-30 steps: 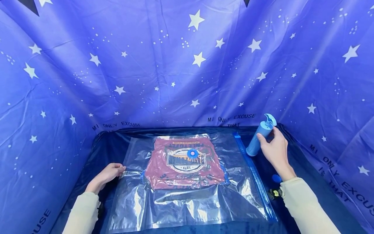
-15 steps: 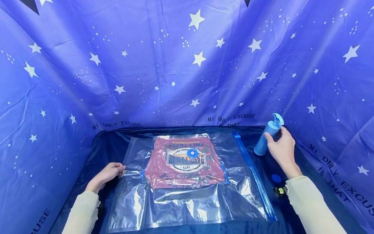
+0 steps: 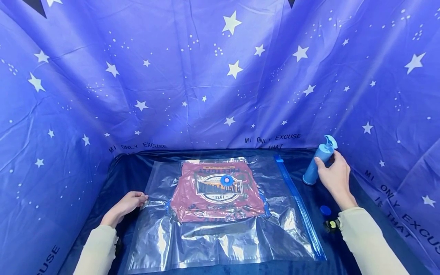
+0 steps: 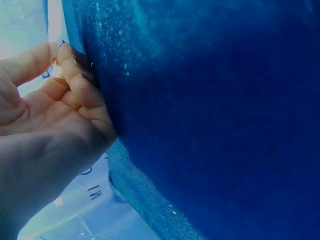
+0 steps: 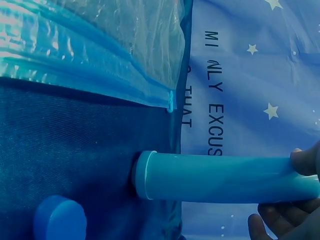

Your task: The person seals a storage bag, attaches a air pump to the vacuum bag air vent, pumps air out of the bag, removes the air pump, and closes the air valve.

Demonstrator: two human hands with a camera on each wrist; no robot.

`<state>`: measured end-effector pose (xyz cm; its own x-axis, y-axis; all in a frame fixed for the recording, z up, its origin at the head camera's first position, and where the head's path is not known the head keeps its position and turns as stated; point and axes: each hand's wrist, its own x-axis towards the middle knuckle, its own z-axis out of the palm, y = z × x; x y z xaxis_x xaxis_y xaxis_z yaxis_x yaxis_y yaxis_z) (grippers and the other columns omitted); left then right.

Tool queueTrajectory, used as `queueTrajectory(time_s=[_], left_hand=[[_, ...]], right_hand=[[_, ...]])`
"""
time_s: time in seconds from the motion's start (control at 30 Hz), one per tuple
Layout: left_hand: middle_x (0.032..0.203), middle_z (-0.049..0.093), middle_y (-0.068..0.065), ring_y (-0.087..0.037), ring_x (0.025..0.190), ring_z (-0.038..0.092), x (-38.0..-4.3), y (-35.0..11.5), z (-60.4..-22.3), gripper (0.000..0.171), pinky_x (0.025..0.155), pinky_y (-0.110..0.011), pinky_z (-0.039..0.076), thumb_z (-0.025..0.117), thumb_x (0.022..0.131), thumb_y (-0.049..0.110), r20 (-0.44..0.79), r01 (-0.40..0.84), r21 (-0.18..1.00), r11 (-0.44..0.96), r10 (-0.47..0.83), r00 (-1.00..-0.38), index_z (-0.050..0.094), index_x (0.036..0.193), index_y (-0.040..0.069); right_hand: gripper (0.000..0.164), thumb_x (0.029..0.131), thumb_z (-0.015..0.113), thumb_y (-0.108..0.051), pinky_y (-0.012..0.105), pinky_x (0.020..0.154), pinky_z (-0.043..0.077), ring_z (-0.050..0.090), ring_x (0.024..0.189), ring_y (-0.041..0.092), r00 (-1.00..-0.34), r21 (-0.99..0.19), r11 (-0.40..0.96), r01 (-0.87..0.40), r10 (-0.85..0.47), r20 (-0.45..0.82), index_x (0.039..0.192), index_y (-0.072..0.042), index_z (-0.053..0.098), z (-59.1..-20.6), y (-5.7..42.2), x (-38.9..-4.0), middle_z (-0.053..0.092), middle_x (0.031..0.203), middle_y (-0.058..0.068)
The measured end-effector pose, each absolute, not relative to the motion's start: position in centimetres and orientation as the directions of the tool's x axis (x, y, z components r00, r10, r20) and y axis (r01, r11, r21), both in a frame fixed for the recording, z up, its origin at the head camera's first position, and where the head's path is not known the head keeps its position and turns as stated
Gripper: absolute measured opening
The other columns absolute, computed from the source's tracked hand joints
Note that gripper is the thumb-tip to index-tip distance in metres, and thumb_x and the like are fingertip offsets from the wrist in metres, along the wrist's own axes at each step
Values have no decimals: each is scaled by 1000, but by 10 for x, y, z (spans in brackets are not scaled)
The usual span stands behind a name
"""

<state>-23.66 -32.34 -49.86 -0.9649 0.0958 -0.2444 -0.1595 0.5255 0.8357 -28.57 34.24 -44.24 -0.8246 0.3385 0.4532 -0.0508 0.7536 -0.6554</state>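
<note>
A clear vacuum storage bag [image 3: 220, 242] lies flat, with a folded maroon printed T-shirt [image 3: 183, 191] inside. Its round blue valve [image 3: 227, 180] sits over the shirt's print. My left hand [image 3: 128, 204] pinches the bag's left edge between thumb and fingertips; the left wrist view shows the fingers curled. Beyond the bag's right side, my right hand [image 3: 335, 179] holds a blue hand pump [image 3: 313, 170] around its upper barrel. The pump stands nearly upright with its hooked handle on top. Its base meets the dark cloth in the right wrist view [image 5: 215, 177].
A blue zip strip [image 3: 302, 208] runs down the bag's right side. A round blue cap [image 3: 325, 210] lies near my right wrist. Dark blue cloth [image 3: 275, 267] covers the table, and star-printed purple curtains [image 3: 206, 76] rise behind and on both sides.
My right hand has shifted the pump to the right, away from the zip strip, and it is now slightly lower. The left hand and the bag stay where they were.
</note>
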Motion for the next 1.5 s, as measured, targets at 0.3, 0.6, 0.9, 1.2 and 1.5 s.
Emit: queueTrajectory(time_s=[0.3,0.6,0.9,1.2,1.5], left_hand=[[75,47,3,-15,74,45,-237,-322,-497,34,68,-26,34,53,109,10,-251,-168,832,529,88,-964,53,75,5],[75,46,2,-16,72,43,-236,-323,-497,34,68,-28,33,53,109,12,-266,-189,821,539,68,-962,54,77,2],[74,46,2,-16,72,43,-235,-322,-498,33,68,-29,32,53,109,13,-265,-188,820,541,68,-962,55,79,0],[74,46,2,-16,69,41,-237,-324,-497,34,67,-29,32,53,109,13,-251,-163,814,558,84,-964,51,84,-9],[76,46,2,-17,74,44,-237,-323,-497,34,69,-29,32,53,110,13,-260,-173,807,565,76,-963,51,77,2]], right_hand=[[56,100,70,-25,57,84,41,56,101,47,-827,-651,758,-42,339,448,139,12,53,-442,346,-286,59,113,31],[57,99,73,-28,51,80,39,55,98,44,-833,-644,764,-34,335,441,136,11,55,-443,348,-285,59,110,28],[74,99,74,-31,61,89,45,57,111,50,-861,-661,750,-18,325,392,151,10,41,-443,348,-282,57,124,34],[90,104,62,-42,71,91,43,48,116,64,-977,-563,819,109,192,90,148,26,24,-434,358,-262,44,130,50],[58,101,69,-29,66,86,48,56,107,60,-983,-367,928,72,4,-184,126,21,52,-454,366,-237,57,120,43]])
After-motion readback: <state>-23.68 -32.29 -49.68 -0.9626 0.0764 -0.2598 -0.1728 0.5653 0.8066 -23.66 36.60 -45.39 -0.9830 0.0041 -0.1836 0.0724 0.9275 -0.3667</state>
